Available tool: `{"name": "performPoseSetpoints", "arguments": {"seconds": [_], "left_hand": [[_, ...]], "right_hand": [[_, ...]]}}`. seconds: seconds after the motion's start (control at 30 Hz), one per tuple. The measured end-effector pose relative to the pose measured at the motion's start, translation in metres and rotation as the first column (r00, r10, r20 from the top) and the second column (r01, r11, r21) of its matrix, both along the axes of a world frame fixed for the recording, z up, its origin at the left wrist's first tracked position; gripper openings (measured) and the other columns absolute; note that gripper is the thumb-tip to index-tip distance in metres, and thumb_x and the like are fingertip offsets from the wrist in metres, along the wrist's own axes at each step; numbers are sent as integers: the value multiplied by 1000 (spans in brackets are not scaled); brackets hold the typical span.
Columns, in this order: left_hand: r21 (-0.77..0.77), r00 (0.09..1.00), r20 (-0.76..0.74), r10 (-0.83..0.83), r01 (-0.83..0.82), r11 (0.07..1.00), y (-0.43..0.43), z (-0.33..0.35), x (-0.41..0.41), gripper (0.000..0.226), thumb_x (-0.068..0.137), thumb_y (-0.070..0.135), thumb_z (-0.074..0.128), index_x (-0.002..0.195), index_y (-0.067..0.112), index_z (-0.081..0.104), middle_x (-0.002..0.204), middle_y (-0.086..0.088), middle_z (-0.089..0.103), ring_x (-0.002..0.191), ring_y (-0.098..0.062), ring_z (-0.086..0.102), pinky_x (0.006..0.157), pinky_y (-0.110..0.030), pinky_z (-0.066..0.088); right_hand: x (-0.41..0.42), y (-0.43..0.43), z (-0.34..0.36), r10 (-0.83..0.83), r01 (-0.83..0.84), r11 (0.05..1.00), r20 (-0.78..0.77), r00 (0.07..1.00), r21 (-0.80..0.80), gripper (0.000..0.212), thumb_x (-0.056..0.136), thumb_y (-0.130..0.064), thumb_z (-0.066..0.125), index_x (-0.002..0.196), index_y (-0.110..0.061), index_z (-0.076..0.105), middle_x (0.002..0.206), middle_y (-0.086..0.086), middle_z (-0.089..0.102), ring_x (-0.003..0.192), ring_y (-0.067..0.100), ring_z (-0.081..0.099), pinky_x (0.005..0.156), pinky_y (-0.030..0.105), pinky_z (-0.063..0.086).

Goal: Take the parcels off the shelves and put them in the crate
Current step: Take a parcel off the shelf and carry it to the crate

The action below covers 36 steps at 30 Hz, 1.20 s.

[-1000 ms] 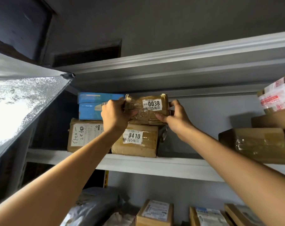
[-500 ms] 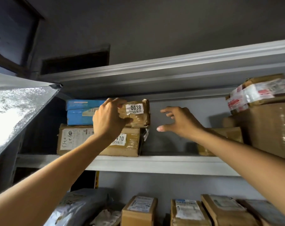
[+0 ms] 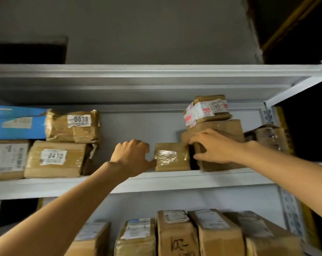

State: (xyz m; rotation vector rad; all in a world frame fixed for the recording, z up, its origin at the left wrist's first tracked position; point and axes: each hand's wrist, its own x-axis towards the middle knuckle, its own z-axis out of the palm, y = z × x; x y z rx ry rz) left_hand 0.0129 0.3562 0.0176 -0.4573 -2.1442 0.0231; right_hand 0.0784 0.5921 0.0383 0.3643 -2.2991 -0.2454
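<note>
The right hand [image 3: 215,146] grasps the left corner of a large brown carton [image 3: 223,164], thumb on its front. The left hand [image 3: 132,157] is clenched on nothing, its thumb touching the small taped parcel [image 3: 172,157] just beside the carton on the shelf [image 3: 175,179]. Further left the 0038 parcel [image 3: 73,126] lies on the 0410 parcel [image 3: 55,158].

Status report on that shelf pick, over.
Left hand thumb touching small taped parcel, grip unclear. Right hand grips larger box beside it. Parcel not yet off shelf, nothing in front.
</note>
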Motion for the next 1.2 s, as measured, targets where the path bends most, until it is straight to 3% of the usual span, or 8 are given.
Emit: {"name": "performPoseSetpoints", "arguments": {"seconds": [0.23,0.37,0.6,0.8,0.9,0.97,1.03,1.2], "left_hand": [[270,957,189,-220,165,949,28,-4,-29,78,83,47,69,148,34,29,129,-9,58,116,-32,57,93,-39,49],[488,847,275,-456,285,825,35,-5,-42,58,85,35,69,137,35,43,104,-7,65,96,-25,61,73,-25,45],[662,791,66,-608,421,620,29,-4,-30,34,86,49,65,102,20,61,88,-9,70,80,-25,67,76,-37,57],[778,837,-169,-521,438,451,23,-16,-12,35,82,49,70,82,16,62,82,-3,66,73,-21,64,61,-32,53],[849,808,-157,-567,404,341,13,-23,-9,41,73,41,81,85,8,62,81,0,66,72,-17,65,54,-21,50],[903,716,-99,-691,357,240,5,-25,-5,61,66,31,89,108,1,57,94,-5,68,83,-23,68,71,-29,58],[951,604,-27,-796,262,166,-3,-28,1,89,62,15,90,135,7,41,115,-9,61,102,-29,64,93,-44,53],[872,597,88,-797,341,352,-9,-45,16,92,63,1,86,143,20,44,118,-11,65,106,-29,63,91,-50,54]], "right_hand": [[-27,-26,-11,47,-33,954,39,998,-297,30,86,-17,64,108,-7,45,102,7,52,92,25,54,72,37,50],[-50,-43,-18,22,9,912,72,997,-410,51,87,-7,55,132,3,33,127,21,46,120,36,47,92,41,48],[-53,-51,-26,79,-85,730,-40,996,-678,47,93,-38,56,121,-2,49,138,18,40,119,33,49,92,32,41],[-49,-75,-24,190,-164,594,-60,980,-788,72,92,-42,59,143,-7,23,141,13,41,127,29,45,93,33,42],[-47,-71,-24,338,-200,379,-66,939,-904,41,84,-27,74,106,-22,41,104,-8,55,96,10,54,81,26,41],[-45,-67,-26,410,-209,306,-70,909,-929,44,77,-14,80,90,-26,40,92,-13,54,86,4,52,82,26,44],[-43,-69,-32,444,-187,298,-38,895,-936,48,72,2,79,102,-18,47,105,-5,63,99,13,59,85,31,54],[-35,-71,-54,447,-264,467,-31,894,-844,75,66,3,82,125,-24,45,109,-7,65,101,12,61,78,26,55]]}}
